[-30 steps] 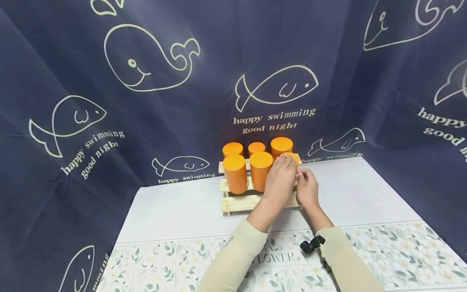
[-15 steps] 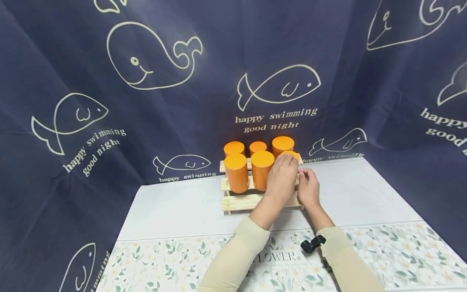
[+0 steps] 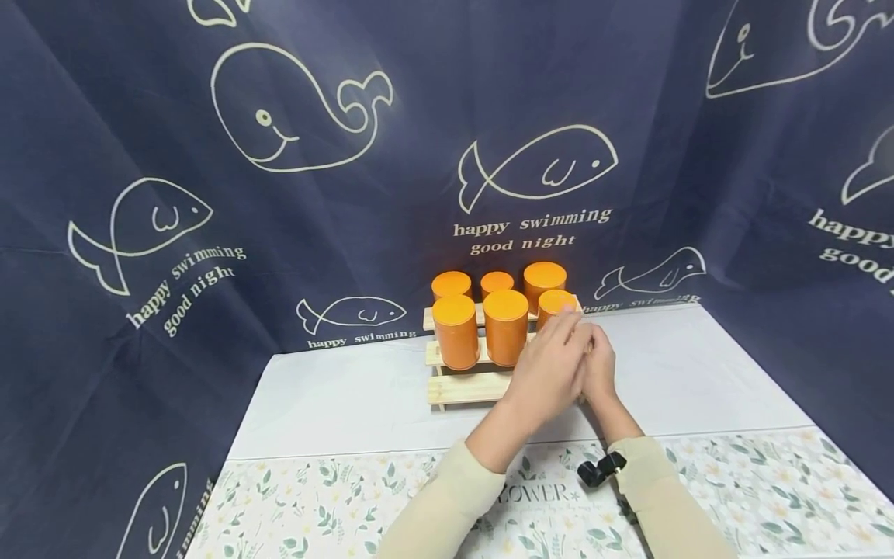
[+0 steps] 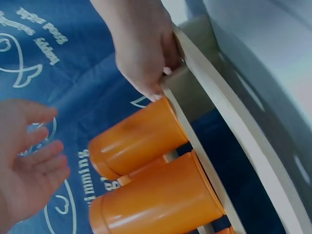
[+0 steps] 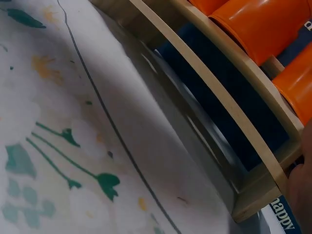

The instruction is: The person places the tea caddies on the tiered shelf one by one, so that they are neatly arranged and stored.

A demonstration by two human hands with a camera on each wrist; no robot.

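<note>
A pale wooden three-tier rack [image 3: 466, 388] carries orange canisters with lighter lids. Three stand along the back tier, including a smaller middle one [image 3: 497, 281]. Three more occupy the middle tier: a left canister [image 3: 457, 338], a centre canister [image 3: 506, 330] and a right canister [image 3: 555, 300]. My left hand [image 3: 548, 369] is in front of the right canister, partly covering it. In the left wrist view that left hand [image 4: 34, 163] has loosely bent fingers and holds nothing. My right hand [image 3: 599, 365] grips the rack's right end; the left wrist view shows its fingers [image 4: 156, 87] beside the right canister's base.
The rack stands on a white tabletop [image 3: 335, 404] with a floral mat [image 3: 300, 497] along the front. A dark blue fish-print curtain [image 3: 391, 225] hangs close behind and on both sides. A black wrist device [image 3: 601, 470] sits on the right sleeve.
My left hand has come off the right canister's lid and moved slightly right and nearer, overlapping the right hand in the head view. The right hand has stayed at the rack's end.
</note>
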